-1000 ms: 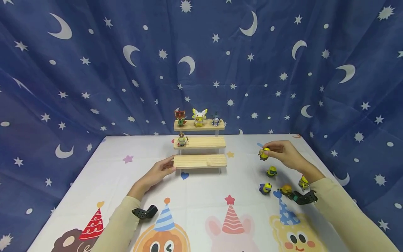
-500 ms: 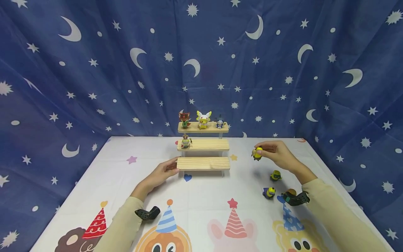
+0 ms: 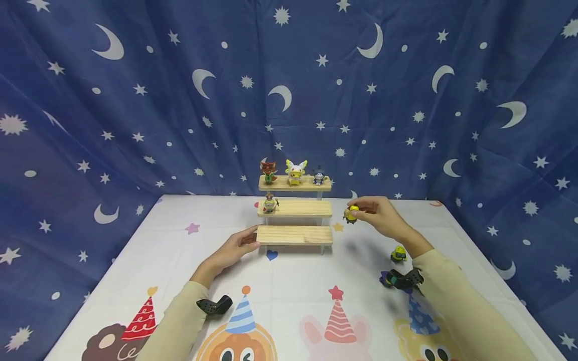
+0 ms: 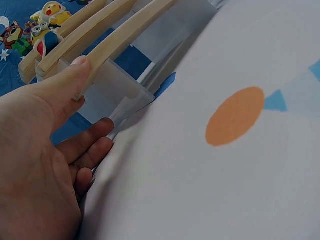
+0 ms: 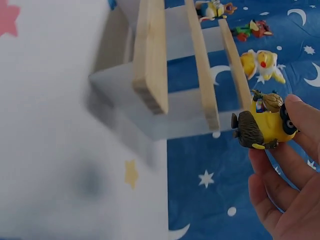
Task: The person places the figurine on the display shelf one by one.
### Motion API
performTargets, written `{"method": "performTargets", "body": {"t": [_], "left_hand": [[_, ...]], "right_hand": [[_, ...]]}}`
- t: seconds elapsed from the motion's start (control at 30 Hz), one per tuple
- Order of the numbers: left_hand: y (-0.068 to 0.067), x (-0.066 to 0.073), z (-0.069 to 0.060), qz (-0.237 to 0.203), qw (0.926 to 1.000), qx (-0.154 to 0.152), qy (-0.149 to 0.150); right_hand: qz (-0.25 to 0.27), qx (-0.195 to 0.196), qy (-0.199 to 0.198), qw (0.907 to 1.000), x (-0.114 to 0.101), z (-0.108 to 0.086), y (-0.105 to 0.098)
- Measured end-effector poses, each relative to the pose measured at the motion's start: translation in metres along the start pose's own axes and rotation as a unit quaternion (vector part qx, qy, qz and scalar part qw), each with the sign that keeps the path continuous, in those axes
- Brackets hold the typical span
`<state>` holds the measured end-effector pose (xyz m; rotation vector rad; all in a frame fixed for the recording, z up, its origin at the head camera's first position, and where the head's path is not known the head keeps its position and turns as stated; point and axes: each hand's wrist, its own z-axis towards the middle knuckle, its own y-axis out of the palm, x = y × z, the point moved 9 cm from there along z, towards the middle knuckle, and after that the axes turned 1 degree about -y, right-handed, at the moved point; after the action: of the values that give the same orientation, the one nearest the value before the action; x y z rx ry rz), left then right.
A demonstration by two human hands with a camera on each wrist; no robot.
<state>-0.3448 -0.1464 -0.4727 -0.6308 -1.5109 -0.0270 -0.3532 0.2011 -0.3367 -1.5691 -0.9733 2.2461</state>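
My right hand pinches a small yellow Minion figurine between thumb and fingers, in the air just right of a three-tier wooden display shelf. The right wrist view shows its goggle, dark brown skirt and a tan rounded piece at its side. My left hand holds the left end of the lowest board, thumb against the wood and other fingers lower by the clear support. A fox figurine, a white-and-yellow one and a blue-grey one stand on the top tier. A crowned Minion figurine stands at the middle tier's left end.
A green-and-yellow figurine sits on the white printed tablecloth at the right. A blue-purple one is partly covered by the right wrist camera. A blue moon-and-star curtain hangs behind.
My right hand has carried the Minion figurine leftward, closer to the shelf. The left hand keeps its hold on the board. The whole head view has shifted slightly.
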Motion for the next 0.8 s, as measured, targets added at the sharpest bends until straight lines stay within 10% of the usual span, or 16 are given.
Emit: {"method": "performTargets", "body": {"t": [0.8], "left_hand": [[0.001,0.001,0.001,-0.002,1.0000,-0.002,0.004]], "right_hand": [[0.056,-0.030,-0.016,0.9978,-0.049,0.053,0.048]]}}
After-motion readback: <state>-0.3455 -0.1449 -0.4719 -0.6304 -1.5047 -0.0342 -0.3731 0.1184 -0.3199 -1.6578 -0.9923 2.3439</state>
